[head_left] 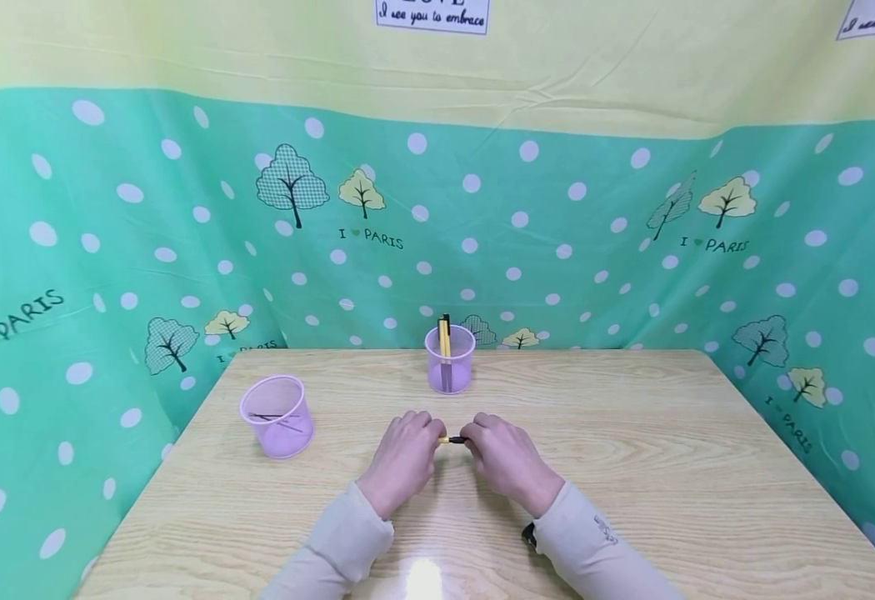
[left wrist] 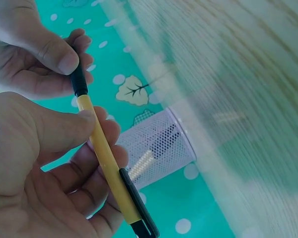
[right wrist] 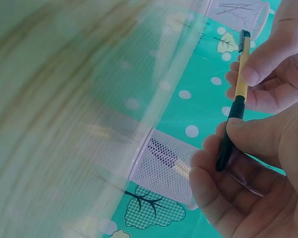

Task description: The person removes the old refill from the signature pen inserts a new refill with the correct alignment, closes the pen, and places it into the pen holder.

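Note:
A yellow pen with a black grip section and black clip (left wrist: 105,156) is held between both hands above the table. My left hand (head_left: 407,454) pinches its yellow barrel between thumb and fingers. At the other end, my right hand (head_left: 508,458) pinches the black grip section (right wrist: 231,134), seen closely in the right wrist view. Beyond the hands stands a purple mesh cup (head_left: 450,367) with yellow-and-black pens (head_left: 445,337) upright in it. To the left, a second purple mesh cup (head_left: 278,429) contains several thin dark rods, perhaps refills.
The wooden table (head_left: 670,467) stretches out on both sides of the arms. Partly hidden under the right sleeve lies a small black object (head_left: 529,535), its kind unclear. A green dotted curtain (head_left: 557,192) hangs behind and beside the table.

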`<state>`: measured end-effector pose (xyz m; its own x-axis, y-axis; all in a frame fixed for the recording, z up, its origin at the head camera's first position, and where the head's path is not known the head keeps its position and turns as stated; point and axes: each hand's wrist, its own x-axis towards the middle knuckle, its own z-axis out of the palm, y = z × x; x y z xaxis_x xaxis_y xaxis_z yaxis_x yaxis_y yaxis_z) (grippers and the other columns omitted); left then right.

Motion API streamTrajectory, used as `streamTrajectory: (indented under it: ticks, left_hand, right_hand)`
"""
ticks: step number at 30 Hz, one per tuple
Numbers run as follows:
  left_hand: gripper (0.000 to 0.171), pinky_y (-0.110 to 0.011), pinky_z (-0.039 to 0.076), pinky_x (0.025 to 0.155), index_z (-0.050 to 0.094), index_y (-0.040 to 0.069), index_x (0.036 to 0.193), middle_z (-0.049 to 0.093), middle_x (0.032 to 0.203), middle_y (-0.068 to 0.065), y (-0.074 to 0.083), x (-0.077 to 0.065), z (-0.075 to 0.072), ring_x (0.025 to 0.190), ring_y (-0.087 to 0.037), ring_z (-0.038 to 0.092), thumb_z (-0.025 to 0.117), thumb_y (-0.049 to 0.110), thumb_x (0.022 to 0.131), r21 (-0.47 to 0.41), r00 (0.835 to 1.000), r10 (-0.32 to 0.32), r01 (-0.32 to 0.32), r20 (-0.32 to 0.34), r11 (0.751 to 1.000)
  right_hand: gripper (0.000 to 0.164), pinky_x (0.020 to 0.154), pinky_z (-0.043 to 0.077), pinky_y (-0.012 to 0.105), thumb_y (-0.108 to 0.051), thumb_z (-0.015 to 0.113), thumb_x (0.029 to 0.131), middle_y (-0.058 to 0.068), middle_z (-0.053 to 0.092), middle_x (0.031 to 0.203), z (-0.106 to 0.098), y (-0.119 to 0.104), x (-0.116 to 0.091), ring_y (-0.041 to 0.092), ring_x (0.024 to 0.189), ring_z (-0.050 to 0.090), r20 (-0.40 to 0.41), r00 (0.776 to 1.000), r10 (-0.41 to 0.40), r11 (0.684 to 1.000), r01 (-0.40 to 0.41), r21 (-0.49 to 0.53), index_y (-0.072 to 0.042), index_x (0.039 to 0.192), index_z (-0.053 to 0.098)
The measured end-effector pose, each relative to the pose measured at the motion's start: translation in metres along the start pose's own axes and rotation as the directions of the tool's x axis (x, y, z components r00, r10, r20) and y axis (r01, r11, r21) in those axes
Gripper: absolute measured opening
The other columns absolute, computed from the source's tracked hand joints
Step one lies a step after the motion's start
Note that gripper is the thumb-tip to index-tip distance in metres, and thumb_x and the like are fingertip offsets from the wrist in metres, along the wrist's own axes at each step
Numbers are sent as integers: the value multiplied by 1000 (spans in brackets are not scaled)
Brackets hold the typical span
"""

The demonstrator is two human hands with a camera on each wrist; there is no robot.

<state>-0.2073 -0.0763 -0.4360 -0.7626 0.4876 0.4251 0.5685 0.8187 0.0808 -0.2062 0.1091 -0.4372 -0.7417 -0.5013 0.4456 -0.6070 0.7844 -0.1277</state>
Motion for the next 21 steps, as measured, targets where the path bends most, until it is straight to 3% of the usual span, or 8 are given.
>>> streamTrajectory:
  ticks: [21]
  left_hand:
    - [13, -29, 41, 61, 67, 14, 85, 56, 76, 3, -4, 0, -3, 71, -18, 52, 72, 5, 77, -25, 1000, -8, 8, -2, 1000]
  right_hand:
    - [9, 54, 47, 24, -7, 70, 82, -8, 51, 75, 0, -1, 0, 9, 66, 51, 2, 1000, 12, 1000, -12, -3, -13, 89, 70]
